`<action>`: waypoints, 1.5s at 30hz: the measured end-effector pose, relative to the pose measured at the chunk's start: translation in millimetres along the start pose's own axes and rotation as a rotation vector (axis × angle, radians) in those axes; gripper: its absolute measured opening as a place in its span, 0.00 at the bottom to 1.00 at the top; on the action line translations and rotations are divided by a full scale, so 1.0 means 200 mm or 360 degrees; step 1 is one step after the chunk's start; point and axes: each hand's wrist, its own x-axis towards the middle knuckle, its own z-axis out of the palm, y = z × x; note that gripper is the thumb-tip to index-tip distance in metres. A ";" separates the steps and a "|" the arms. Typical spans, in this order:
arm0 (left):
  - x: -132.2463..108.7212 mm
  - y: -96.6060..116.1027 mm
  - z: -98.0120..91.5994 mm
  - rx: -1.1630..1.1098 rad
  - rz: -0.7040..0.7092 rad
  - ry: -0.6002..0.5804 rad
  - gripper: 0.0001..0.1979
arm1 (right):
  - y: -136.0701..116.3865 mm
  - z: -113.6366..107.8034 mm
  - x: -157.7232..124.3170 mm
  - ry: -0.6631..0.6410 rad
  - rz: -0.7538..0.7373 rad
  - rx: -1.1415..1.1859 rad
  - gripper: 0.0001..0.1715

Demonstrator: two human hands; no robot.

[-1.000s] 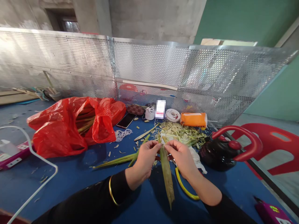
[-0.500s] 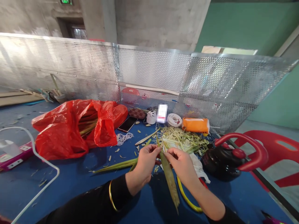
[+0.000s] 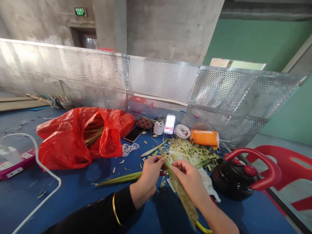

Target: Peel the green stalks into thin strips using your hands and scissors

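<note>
Both my hands work at the upper end of a long green leaf strip (image 3: 182, 195) held over the blue table (image 3: 73, 195). My left hand (image 3: 148, 175) pinches the strip's top from the left. My right hand (image 3: 190, 177) pinches it from the right, with the strip running down along my right wrist toward me. A gold bangle (image 3: 115, 209) circles my left wrist. A few loose green stalks (image 3: 119, 178) lie on the table just left of my left hand. A pile of pale green trimmings (image 3: 192, 151) sits right behind my hands.
A red plastic bag (image 3: 73, 139) holding stalks lies at left. A black kettle with a red handle (image 3: 241, 178) stands at right, beside a red chair (image 3: 292, 165). A phone (image 3: 133, 134), tape roll (image 3: 182, 131) and orange packet (image 3: 204, 138) sit by the perforated metal screen (image 3: 170, 84). A white cable (image 3: 41, 169) curves at left.
The strip has tilted, its lower end swinging right along my right wrist. The view has lifted slightly. Both hands keep their pinch at the top.
</note>
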 end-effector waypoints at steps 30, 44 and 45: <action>-0.01 -0.04 0.02 -0.0069 -0.0099 -0.0072 0.13 | -0.02 0.00 -0.03 0.0247 -0.0068 -0.0096 0.18; 0.00 -0.03 0.01 -0.0015 -0.0101 -0.0090 0.15 | 0.01 -0.01 0.00 0.0063 -0.0003 -0.0097 0.15; -0.01 -0.03 0.01 0.0003 -0.0103 -0.0134 0.15 | 0.01 -0.01 0.00 0.0101 -0.0011 -0.0102 0.15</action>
